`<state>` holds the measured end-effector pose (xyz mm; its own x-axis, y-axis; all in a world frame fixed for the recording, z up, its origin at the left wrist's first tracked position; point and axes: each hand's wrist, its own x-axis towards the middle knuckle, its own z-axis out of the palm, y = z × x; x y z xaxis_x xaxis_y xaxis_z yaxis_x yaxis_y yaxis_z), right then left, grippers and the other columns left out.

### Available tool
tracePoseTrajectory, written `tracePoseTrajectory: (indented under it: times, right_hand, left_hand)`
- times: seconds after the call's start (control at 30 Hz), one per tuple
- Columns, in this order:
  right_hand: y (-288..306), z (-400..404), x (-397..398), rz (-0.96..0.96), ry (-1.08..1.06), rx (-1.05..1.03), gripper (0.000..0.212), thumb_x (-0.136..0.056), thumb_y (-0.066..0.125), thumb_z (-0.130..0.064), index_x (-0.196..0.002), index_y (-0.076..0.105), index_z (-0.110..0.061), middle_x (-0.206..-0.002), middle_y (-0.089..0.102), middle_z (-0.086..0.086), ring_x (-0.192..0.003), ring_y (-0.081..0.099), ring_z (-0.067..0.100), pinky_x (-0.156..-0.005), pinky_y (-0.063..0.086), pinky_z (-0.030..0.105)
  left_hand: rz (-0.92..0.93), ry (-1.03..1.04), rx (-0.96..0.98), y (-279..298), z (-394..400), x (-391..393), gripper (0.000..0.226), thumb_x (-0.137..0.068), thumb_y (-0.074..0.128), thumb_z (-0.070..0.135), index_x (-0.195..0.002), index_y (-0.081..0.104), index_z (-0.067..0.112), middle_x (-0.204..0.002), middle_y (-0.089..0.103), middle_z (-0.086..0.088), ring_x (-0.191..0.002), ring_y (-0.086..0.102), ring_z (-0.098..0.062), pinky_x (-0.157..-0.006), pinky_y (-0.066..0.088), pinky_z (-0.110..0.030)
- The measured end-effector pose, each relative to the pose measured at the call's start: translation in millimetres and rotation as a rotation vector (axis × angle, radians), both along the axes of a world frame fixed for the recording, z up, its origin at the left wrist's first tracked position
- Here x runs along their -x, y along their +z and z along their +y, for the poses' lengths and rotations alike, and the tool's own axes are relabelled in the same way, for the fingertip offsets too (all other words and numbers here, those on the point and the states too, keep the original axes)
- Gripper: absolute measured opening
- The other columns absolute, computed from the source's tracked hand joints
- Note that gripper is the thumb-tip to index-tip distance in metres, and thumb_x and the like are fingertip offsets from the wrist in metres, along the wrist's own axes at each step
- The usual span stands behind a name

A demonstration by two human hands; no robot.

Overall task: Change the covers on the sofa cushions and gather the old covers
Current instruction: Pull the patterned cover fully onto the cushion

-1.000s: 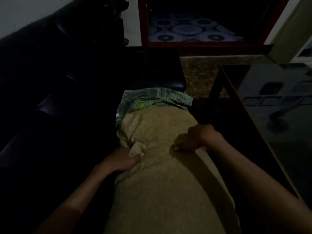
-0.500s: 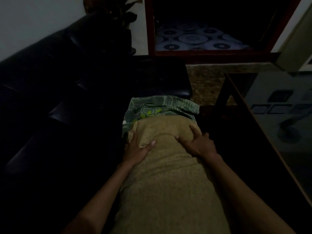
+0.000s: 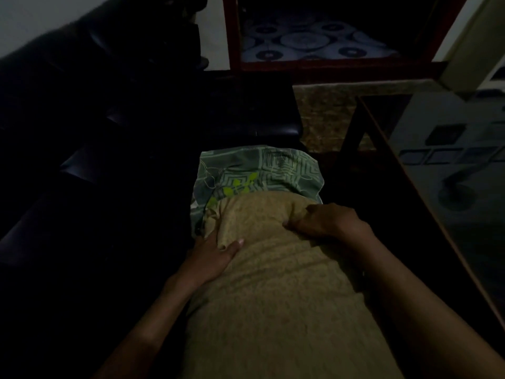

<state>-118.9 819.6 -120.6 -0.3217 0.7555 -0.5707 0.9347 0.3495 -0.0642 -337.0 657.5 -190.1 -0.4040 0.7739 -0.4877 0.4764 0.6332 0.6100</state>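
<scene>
Tan, nubbly fabric fills the near part of the view: the tan cover is drawn over a long cushion that runs away from the person, between both forearms. The left hand sits at the cover's left edge, near its far, open end; its thumb lies on top of the cloth and the fingers go under a gathered fold, so it pinches that fold, though the fingers themselves are hidden. The right hand is at the cover's far right corner, knuckles up, fingers curled and bunched together around a raised ridge of the tan cloth.

Just beyond the cover's far edge the cushion pokes out, still bare of tan cloth there, showing a green fabric printed with pale geometric lines and yellow-green leaves.

Left of the cover and past the cushion lies the black sofa, dark and glossy, most of it lost in shadow. Right of the cover stands a glass-topped table with a wooden edge, well apart from the hands. Beyond the sofa's end a brownish rug covers the floor, and farther still a red-framed opening shows a blue patterned surface with round motifs.
</scene>
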Motion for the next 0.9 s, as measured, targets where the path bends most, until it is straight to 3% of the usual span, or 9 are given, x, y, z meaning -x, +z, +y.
tracePoseTrajectory:
  times: [0.07,0.17,0.33,0.43,0.53,0.6,0.67,0.8,0.9]
  right_hand:
    - [5.5,9.4,18.4,0.004,0.047,-0.080,0.096,-0.082,0.040,-0.089,-0.157,0.031,-0.030,-0.163,0.029,0.011,-0.145,0.036,0.039,-0.111,0.034,0.055]
    - [-2.2,18.1,55.0,0.228,0.149,-0.158,0.093,-0.087,0.043,-0.083,-0.162,0.011,-0.037,-0.169,0.013,0.012,-0.153,0.013,0.042,-0.119,0.019,0.062]
    - [-60.1,-14.6,78.5,0.326,0.363,-0.089,0.081,-0.087,0.023,-0.086,-0.156,-0.004,-0.054,-0.170,-0.008,-0.009,-0.156,-0.014,0.033,-0.121,-0.007,0.063]
    - [-69.3,-15.5,72.5,0.309,0.353,-0.134,0.074,-0.090,0.019,-0.083,-0.156,0.003,-0.055,-0.170,-0.002,-0.011,-0.156,-0.011,0.030,-0.121,-0.007,0.063]
    - [-59.5,-5.7,84.8,0.215,0.339,-0.083,0.073,-0.089,0.034,-0.080,-0.155,0.020,-0.051,-0.169,0.012,-0.006,-0.156,0.001,0.033,-0.120,-0.002,0.065]
    - [-47.4,8.8,106.8,0.170,0.335,-0.012,0.077,-0.085,0.041,-0.080,-0.153,0.029,-0.046,-0.165,0.023,0.003,-0.152,0.017,0.039,-0.119,0.009,0.066]
    - [-42.3,19.0,134.0,0.211,0.307,0.004,0.073,-0.089,0.046,-0.069,-0.154,0.032,-0.039,-0.162,0.029,0.010,-0.148,0.027,0.041,-0.118,0.016,0.063]
    - [-69.7,-4.1,155.0,0.319,0.361,-0.088,0.070,-0.095,0.032,-0.069,-0.159,0.014,-0.045,-0.171,0.008,-0.004,-0.156,-0.003,0.039,-0.120,-0.004,0.065]
    - [-85.1,-13.4,148.3,0.314,0.396,-0.135,0.073,-0.088,0.015,-0.073,-0.156,0.024,-0.048,-0.169,0.016,-0.009,-0.156,0.003,0.036,-0.120,-0.005,0.066]
  left_hand:
    - [-0.013,-0.032,0.023,-4.6,-3.4,-1.6,0.101,-0.064,0.036,0.102,-0.152,0.012,0.057,-0.166,0.020,0.000,-0.149,0.028,-0.029,-0.121,0.026,-0.050]
    - [-0.017,-0.063,0.071,-7.9,-6.6,1.7,0.101,-0.064,0.029,0.103,-0.151,0.003,0.059,-0.167,0.013,-0.001,-0.150,0.024,-0.030,-0.121,0.024,-0.049]
    - [-0.025,-0.076,0.062,-8.0,-9.6,7.4,0.090,-0.077,0.026,0.094,-0.153,-0.005,0.056,-0.168,0.009,-0.001,-0.152,0.020,-0.030,-0.122,0.022,-0.047]
    - [0.006,0.003,0.029,0.4,-5.8,21.3,0.078,-0.083,0.021,0.085,-0.150,0.029,0.046,-0.159,0.024,-0.008,-0.143,0.034,-0.033,-0.116,0.031,-0.046]
    - [0.157,0.152,-0.174,-3.5,17.6,52.3,0.060,-0.099,0.024,0.065,-0.119,0.063,0.025,-0.122,0.043,-0.003,-0.115,0.051,-0.023,-0.096,0.039,-0.032]
    - [0.230,0.159,-0.252,-15.9,39.7,78.4,0.033,-0.106,0.040,0.036,-0.116,0.066,0.019,-0.119,0.052,-0.006,-0.114,0.055,-0.026,-0.089,0.038,-0.028]
    - [0.195,0.148,-0.256,-30.2,60.4,101.9,0.027,-0.102,0.048,0.015,-0.118,0.070,0.018,-0.123,0.064,-0.009,-0.116,0.059,-0.027,-0.089,0.042,-0.025]
    - [0.027,0.100,-0.180,-50.6,90.1,124.3,0.032,-0.094,0.059,0.003,-0.121,0.072,0.015,-0.123,0.070,-0.007,-0.116,0.064,-0.022,-0.085,0.042,-0.018]
    - [0.012,0.030,-0.094,-65.5,104.1,131.6,0.038,-0.091,0.055,-0.001,-0.124,0.071,0.011,-0.126,0.068,-0.009,-0.119,0.061,-0.025,-0.086,0.042,-0.020]
